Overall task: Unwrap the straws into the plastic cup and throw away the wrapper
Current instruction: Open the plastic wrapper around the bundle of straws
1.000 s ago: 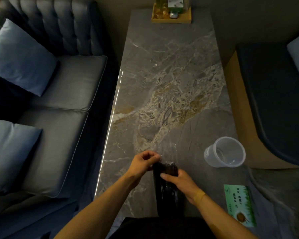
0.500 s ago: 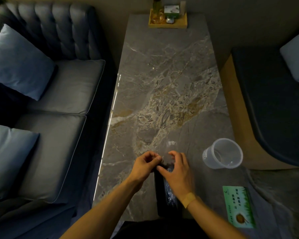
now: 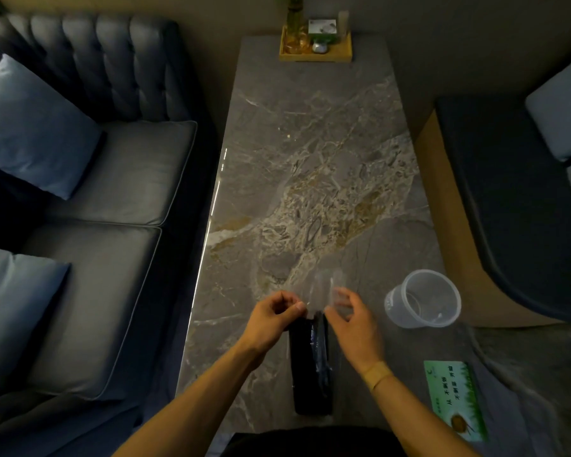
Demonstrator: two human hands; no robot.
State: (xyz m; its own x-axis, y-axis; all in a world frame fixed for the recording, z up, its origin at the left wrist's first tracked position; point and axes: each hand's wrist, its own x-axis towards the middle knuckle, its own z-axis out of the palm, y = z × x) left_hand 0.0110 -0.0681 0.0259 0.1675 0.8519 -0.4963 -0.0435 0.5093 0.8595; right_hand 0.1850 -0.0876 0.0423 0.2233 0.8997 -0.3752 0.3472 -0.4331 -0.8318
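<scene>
A pack of black straws point(image 3: 311, 364) in a clear plastic wrapper point(image 3: 322, 288) stands near the front edge of the marble table point(image 3: 310, 143). My left hand point(image 3: 272, 313) pinches the wrapper's open top on the left side. My right hand point(image 3: 353, 316) holds the wrapper's top on the right side, fingers curled around the clear film. The wrapper's mouth is spread between both hands above the straw ends. A clear plastic cup point(image 3: 424, 303) stands upright to the right of my right hand, with nothing visible in it.
A green printed card point(image 3: 455, 399) lies at the table's front right. A wooden tray point(image 3: 315, 47) with a bottle and small items sits at the far end. A blue sofa point(image 3: 89, 225) with cushions runs along the left; a dark seat point(image 3: 515, 199) stands on the right.
My hands have pulled apart at the pack's top, spreading the clear wrapper open. My right hand rose from the pack's side to the wrapper's top edge.
</scene>
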